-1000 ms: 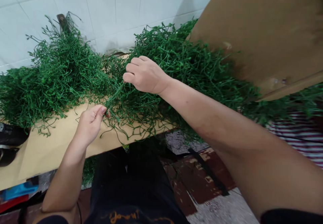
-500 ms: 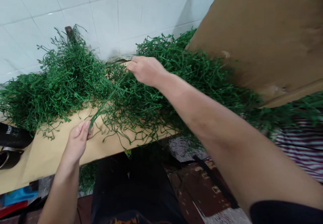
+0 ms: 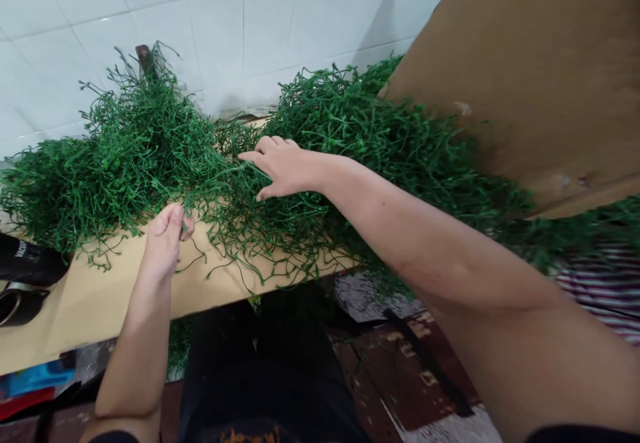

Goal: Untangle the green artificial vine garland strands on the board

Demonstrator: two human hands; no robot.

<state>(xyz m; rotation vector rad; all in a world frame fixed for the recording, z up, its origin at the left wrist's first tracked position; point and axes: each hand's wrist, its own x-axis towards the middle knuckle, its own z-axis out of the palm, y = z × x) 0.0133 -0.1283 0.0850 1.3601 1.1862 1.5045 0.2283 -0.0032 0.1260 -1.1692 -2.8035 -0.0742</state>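
Note:
Thin green plastic plant stems [image 3: 220, 175] run from the fist of my left hand [image 3: 167, 236] up to the right. That hand is closed on their lower ends, over the front of the cardboard sheet [image 3: 113, 296]. My right hand [image 3: 283, 166] has its fingers spread, palm down, over the stems' tops and the edge of a large heap of the same greenery [image 3: 350, 123]. Whether its fingertips touch the stems is hard to tell. A second green heap [image 3: 135, 136] lies to the left, behind my left hand.
A big brown cardboard box [image 3: 540, 76] stands at the right, against the greenery. On the left edge lies a black cylinder [image 3: 30, 263] beside a dark mug-like object [image 3: 20, 304]. White wall tiles [image 3: 280, 23] rise behind. Striped cloth [image 3: 600, 290] shows at far right.
My right hand has opened from a pinch and come slightly down towards me. My left hand has moved up and a little right, still gripping the stems.

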